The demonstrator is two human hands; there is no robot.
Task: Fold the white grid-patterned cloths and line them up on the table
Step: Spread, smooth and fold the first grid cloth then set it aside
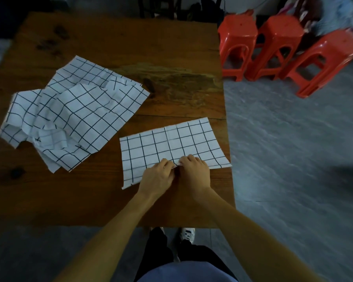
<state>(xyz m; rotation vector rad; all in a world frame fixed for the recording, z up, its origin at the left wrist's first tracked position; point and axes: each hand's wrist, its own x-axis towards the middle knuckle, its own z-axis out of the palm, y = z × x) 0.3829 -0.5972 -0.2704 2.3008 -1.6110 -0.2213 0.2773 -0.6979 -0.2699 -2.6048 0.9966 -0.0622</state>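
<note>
**Both hands pinch the near edge of a flat cloth**

A white grid cloth (171, 147) lies spread flat on the right part of the wooden desk (130, 47), its right corner reaching the desk's right edge. A crease runs down its middle. The left hand (158, 176) and right hand (194, 171) sit side by side at the middle of the cloth's near edge, knuckles almost touching. Fingers of both are curled, and between them a small bit of the edge is lifted and pinched; which hand holds more of it cannot be made out.

To the left, apart from the flat cloth, lies a rumpled pile (69, 112) of more grid cloths, overlapping and wrinkled, unfolded.

Beyond the desk's right side, three red stools (277, 49) stand in a row on the grey floor (293, 149). At the bottom, the person's dark trousers and a white shoe (187, 235) show below the desk's edge.
</note>
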